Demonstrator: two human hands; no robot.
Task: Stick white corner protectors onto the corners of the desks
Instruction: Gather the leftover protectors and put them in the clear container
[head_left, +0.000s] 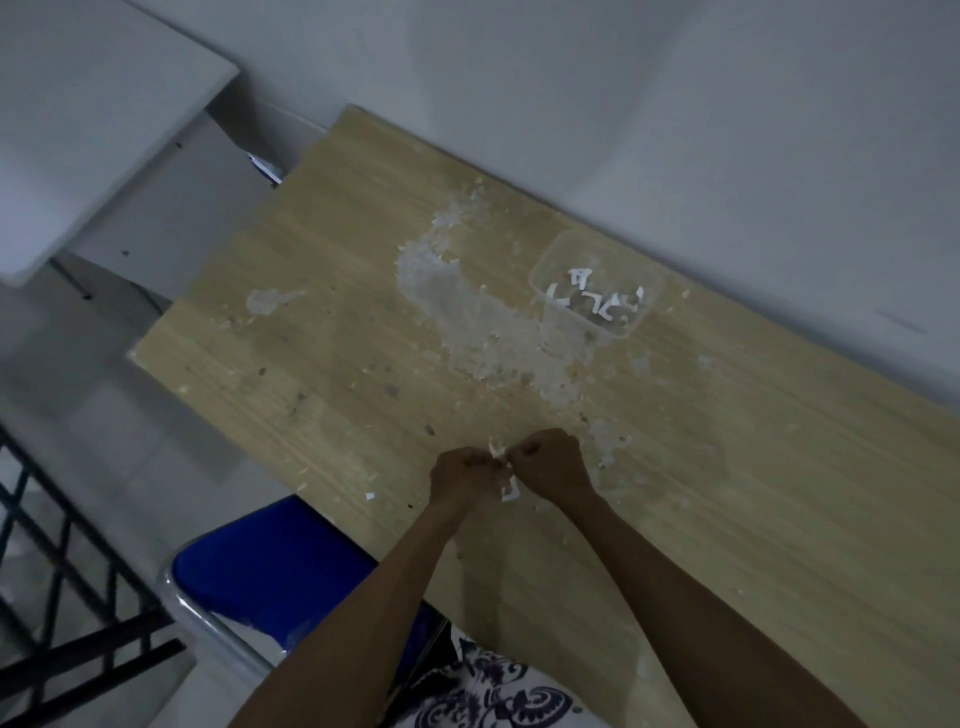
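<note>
Hands meet just inside the near edge of the wooden desk (675, 519): the left hand (462, 475) and the right hand (550, 465) both have their fingers curled in, pinching a small white corner protector (500, 453) between them, with a loose white strip (511, 491) dangling just below the fingers. This looks like peeling the adhesive backing, though the piece is too small to say for certain. Doing it well probably means holding the protector by its outer faces, keeping fingertips off the sticky side, and drawing the liner away slowly so it comes off whole. Beside the desk's near-left edge sits a blue chair (270, 566). Further in from the hands, the desk's middle carries a wide patch of white flakes and residue (467, 312). Beyond that, toward the desk's far edge by the wall, stands a clear plastic tub (550, 265) holding more white protectors (597, 301). The desk's far-left corner (349, 110) appears bare, so it may need wiping before anything sticks.
</note>
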